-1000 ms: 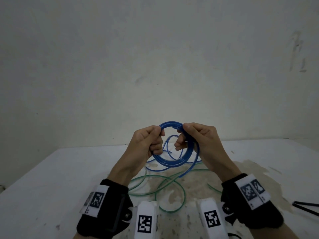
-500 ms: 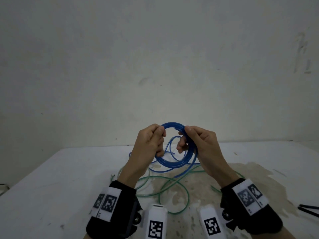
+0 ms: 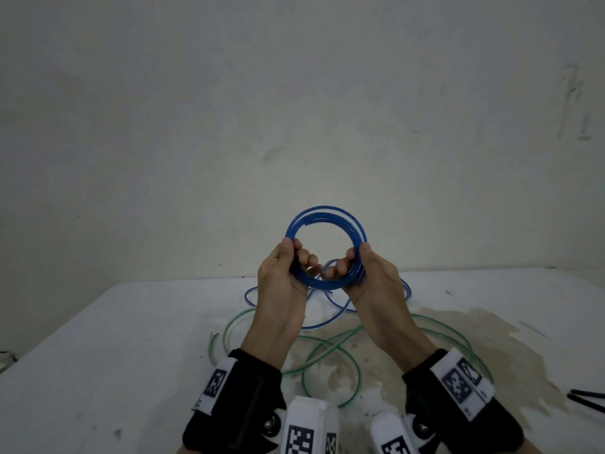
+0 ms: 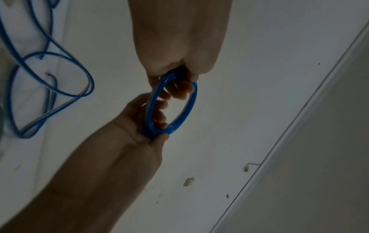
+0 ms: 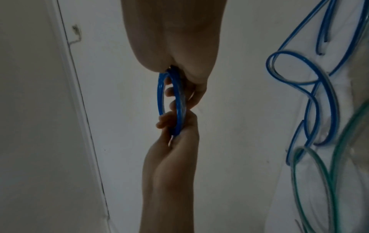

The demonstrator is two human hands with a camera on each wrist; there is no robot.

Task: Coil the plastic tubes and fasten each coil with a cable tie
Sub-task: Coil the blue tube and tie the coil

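While the coil of thin blue plastic tube [image 3: 325, 247] is held upright above the white table [image 3: 98, 355], the left hand [image 3: 281, 283] grips its left side and the right hand [image 3: 370, 283] its right, thumbs on the outside and fingers curled through the ring; both hands are closed on the coil; several turns lie together, and a loose blue tail [image 3: 330, 296] trails from it down to the table behind the hands. The step in hand appears to be winding, not yet fastening; no tie is on the coil. The next move, in my judgement, calls for gathering the remaining tail into the ring, then one hand pinching all turns while the other fetches a tie; the black strips [image 3: 586, 398] at the table's right edge may be the cable ties, though I cannot confirm it. The thin green plastic tube [image 3: 327, 355] lies uncoiled on the table, near the wrists. No brand or legible writing is visible; the wrist bands [image 3: 458, 383] bear only square black-and-white coded markers.
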